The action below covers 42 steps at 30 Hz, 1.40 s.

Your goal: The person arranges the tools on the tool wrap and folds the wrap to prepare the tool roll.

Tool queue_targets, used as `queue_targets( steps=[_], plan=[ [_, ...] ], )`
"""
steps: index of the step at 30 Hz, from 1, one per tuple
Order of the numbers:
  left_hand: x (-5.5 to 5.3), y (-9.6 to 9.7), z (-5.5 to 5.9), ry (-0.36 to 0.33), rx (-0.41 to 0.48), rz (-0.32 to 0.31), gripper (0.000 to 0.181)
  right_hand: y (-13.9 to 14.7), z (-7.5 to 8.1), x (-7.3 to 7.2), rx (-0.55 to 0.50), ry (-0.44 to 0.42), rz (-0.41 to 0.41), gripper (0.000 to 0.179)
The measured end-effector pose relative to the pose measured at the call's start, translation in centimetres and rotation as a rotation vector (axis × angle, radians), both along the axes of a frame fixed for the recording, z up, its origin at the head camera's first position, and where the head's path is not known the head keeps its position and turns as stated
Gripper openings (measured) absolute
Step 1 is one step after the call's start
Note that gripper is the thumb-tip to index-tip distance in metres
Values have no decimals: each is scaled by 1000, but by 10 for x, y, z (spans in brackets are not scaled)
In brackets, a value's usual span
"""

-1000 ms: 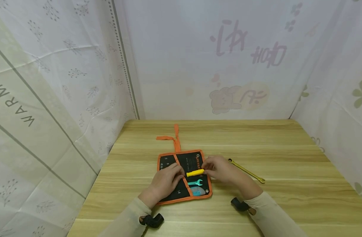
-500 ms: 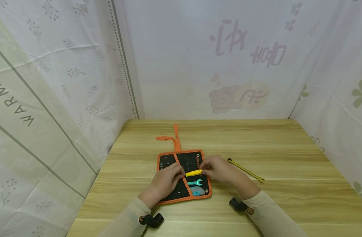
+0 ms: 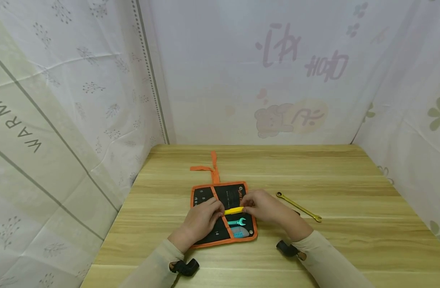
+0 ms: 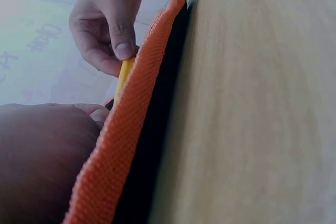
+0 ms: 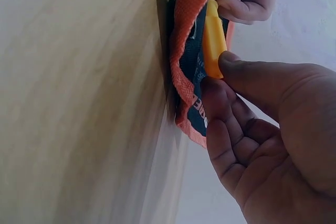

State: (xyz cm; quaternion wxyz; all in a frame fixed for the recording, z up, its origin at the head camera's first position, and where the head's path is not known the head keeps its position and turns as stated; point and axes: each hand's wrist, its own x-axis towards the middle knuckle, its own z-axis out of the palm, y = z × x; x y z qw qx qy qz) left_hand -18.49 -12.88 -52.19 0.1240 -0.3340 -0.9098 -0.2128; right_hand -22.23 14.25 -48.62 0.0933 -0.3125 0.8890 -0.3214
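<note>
A black tool pouch (image 3: 225,195) with orange trim lies spread on the table. My right hand (image 3: 261,206) pinches the end of a yellow screwdriver-like handle (image 3: 234,211) between thumb and fingers. The handle's other end meets the orange pocket edge, where the rest of the tool is hidden. At that edge my left hand (image 3: 205,218) grips the pouch with curled fingers, right beside the handle in the right wrist view. Below the handle, a green open-end wrench (image 3: 237,222) and a teal-and-grey utility knife (image 3: 240,232) stick out of neighbouring pockets.
A gold-coloured ratchet wrench (image 3: 299,207) lies on the wooden table (image 3: 335,252) to the right of the pouch. Orange tie straps (image 3: 214,172) stretch from the pouch's far edge. A small dark tip (image 3: 297,213) shows behind the right forearm. Printed fabric (image 3: 220,80) surrounds the table.
My right hand has moved slightly left, and the yellow handle with it, closer to the pocket edge. A dark tip has come into sight behind the right forearm. The left hand keeps its place.
</note>
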Motion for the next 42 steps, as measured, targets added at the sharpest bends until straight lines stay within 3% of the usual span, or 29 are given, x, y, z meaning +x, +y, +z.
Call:
queue_targets(
  steps=[13, 21, 34, 42],
  plan=[
    [-1, 0, -1, 31, 32, -26, 6, -5, -3, 1, 20, 43, 22, 9],
    [-1, -1, -1, 7, 14, -28, 5, -6, -4, 1, 15, 50, 35, 8],
    [-2, -1, -2, -14, 27, -23, 5, -8, -2, 2, 21, 39, 23, 9],
    [-1, -1, -1, -34, 33, -23, 7, -7, -1, 3, 17, -21, 2, 11]
  ],
)
